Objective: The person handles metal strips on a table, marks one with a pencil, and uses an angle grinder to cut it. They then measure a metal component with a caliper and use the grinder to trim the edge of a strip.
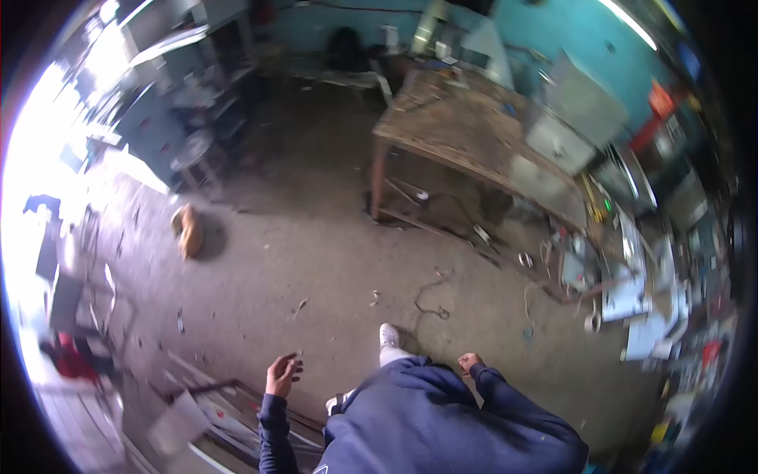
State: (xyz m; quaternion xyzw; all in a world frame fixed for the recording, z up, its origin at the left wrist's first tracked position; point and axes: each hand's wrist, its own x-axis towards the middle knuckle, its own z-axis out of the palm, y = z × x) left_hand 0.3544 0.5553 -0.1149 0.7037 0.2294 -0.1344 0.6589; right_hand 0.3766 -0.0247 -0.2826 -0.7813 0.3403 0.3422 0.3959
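Note:
My left hand [283, 374] hangs over the floor at the lower left of the head view. Its fingers are apart, with nothing seen between them. On the other side of my body, my right hand [471, 363] has its fingers curled in; whether anything small is inside them is hidden. Both arms are in dark blue sleeves. One white shoe [388, 336] steps forward on the concrete floor [332, 261]. Nearest to my left hand are metal sheets and strips [209, 419] stacked low down.
A wooden workbench [450, 118] with metal boxes [559, 142] stands ahead right. A tan animal, apparently a dog [188, 231], lies ahead left. A cord [430, 308] lies on the floor. Metal scraps [632, 296] crowd the right side; a stool [197, 154] stands far left.

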